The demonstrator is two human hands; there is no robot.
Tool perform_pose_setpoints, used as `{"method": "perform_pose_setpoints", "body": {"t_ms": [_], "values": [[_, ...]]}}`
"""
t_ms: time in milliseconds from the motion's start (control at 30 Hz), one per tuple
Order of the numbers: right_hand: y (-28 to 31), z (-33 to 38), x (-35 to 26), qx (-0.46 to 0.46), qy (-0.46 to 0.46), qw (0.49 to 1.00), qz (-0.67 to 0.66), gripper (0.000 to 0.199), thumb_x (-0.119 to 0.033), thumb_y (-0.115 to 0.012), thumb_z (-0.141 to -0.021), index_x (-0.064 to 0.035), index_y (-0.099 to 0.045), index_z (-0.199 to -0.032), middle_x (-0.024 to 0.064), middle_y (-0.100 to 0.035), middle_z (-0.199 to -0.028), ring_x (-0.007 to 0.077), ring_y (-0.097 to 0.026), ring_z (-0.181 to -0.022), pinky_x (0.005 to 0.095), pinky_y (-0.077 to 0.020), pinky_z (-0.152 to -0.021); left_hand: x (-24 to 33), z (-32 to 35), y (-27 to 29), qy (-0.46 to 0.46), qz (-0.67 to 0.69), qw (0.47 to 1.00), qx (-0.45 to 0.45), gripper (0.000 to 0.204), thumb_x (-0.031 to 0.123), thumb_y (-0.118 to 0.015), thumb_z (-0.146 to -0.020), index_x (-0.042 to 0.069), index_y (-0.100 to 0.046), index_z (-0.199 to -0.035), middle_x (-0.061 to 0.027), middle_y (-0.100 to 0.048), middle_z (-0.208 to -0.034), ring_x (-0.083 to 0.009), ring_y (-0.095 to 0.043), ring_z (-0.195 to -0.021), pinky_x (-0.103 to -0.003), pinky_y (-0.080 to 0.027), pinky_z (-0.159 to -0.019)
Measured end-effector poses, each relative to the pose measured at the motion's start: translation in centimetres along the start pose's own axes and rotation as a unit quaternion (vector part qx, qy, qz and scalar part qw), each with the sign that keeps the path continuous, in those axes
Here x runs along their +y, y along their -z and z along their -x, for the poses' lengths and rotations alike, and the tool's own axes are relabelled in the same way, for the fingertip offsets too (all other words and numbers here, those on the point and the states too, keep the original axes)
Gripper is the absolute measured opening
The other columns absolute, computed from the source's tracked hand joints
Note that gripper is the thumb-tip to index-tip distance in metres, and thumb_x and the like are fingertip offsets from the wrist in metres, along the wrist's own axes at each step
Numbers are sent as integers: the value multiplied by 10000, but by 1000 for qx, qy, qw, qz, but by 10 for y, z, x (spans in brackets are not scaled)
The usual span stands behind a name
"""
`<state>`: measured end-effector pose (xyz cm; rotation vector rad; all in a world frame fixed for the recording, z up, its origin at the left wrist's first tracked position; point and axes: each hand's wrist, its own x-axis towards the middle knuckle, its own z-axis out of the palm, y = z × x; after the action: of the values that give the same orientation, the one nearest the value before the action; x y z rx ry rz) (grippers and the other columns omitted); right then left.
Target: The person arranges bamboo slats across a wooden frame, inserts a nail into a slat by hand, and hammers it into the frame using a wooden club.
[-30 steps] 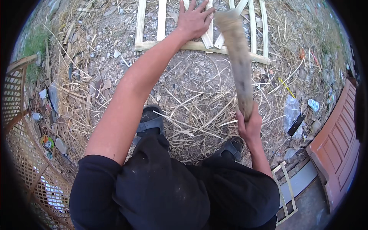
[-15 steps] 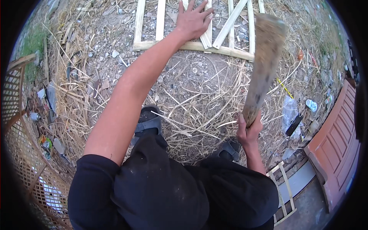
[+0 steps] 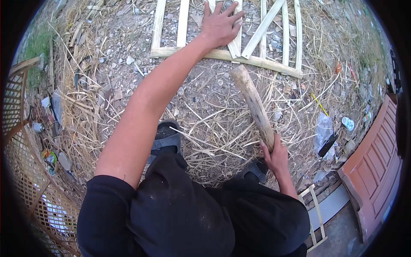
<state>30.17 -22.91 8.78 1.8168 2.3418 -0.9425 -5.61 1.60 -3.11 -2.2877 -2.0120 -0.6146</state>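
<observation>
While your left hand [image 3: 221, 29] lies open at the far side of the scene, its fingers spread over a pale, narrow wooden slat [image 3: 234, 51] that slants across the work, your right hand [image 3: 277, 156] is closed around the near end of a thick, rough, brown wooden club [image 3: 256, 105]. The club leans far and to the left from your grip, its blunt end appearing just on the near side of the frame; you cannot tell from this view how high it is above the ground.

The pale wooden slatted frame [image 3: 261, 62] lies on the stony brown ground [image 3: 197, 81], far from your feet, with its long rail running left to right on the near side and several slats reaching away from it. To the right of your left hand, a second slanting pale slat [image 3: 264, 29] has its near end at that rail, near the end of the first one.

Loose, dry, yellow straw [image 3: 214, 141] covers much of the ground between your two dark strapped sandals [image 3: 166, 142]. To your left stands a curved brown lattice panel [image 3: 38, 180]; to your right you have a clear plastic bag [image 3: 323, 128] and a reddish-brown panelled board [image 3: 376, 167].
</observation>
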Motion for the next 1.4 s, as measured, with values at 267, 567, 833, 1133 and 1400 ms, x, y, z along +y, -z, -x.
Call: {"method": "perform_pose_setpoints", "body": {"t_ms": [267, 567, 833, 1133, 1400], "values": [[-11, -7, -9, -20, -59, 997, -37, 415, -301, -680, -972, 2, -509, -1199, 302, -664, -798, 501, -672, -724, 539, -517, -615, 0, 2, 7, -2, 71, 997, -6, 509, 384, -476, -1010, 181, -548, -1471, -142, -465, -1567, -465, -396, -1430, -744, -135, -1182], [-6, -59, -60, -80, -86, 991, -65, 445, -307, -656, -991, 29, -508, -1242, 304, -682, -841, 508, -683, -763, 532, -526, -643, -1, -1, 1, -9, 45, 999, -8, 521, 439, -460, -1020, 200, -546, -1475, -108, -444, -1592, -431, -431, -1420, -721, -142, -1196], [-7, 12, -31, 15, -54, 991, -118, 387, -307, -655, -995, 1, -515, -1182, 296, -676, -812, 489, -689, -756, 517, -513, -621, 6, 2, 10, 10, 78, 997, -15, 505, 401, -466, -1017, 166, -565, -1453, -130, -466, -1570, -439, -429, -1417, -716, -140, -1197], [-13, 0, -40, -20, -112, 987, -117, 367, -334, -655, -998, -7, -528, -1106, 242, -634, -674, 458, -674, -654, 509, -485, -581, 1, -2, 3, -11, 42, 999, -5, 556, 424, -501, -996, 182, -507, -1496, -136, -457, -1571, -419, -412, -1422, -738, -144, -1182], [-15, -8, -52, -20, -90, 989, -114, 367, -326, -643, -1002, -1, -530, -1129, 260, -633, -689, 473, -655, -646, 519, -480, -590, 2, 2, 12, -12, 61, 998, -4, 535, 432, -500, -995, 175, -550, -1461, -132, -464, -1567, -408, -403, -1435, -735, -159, -1180]]}}
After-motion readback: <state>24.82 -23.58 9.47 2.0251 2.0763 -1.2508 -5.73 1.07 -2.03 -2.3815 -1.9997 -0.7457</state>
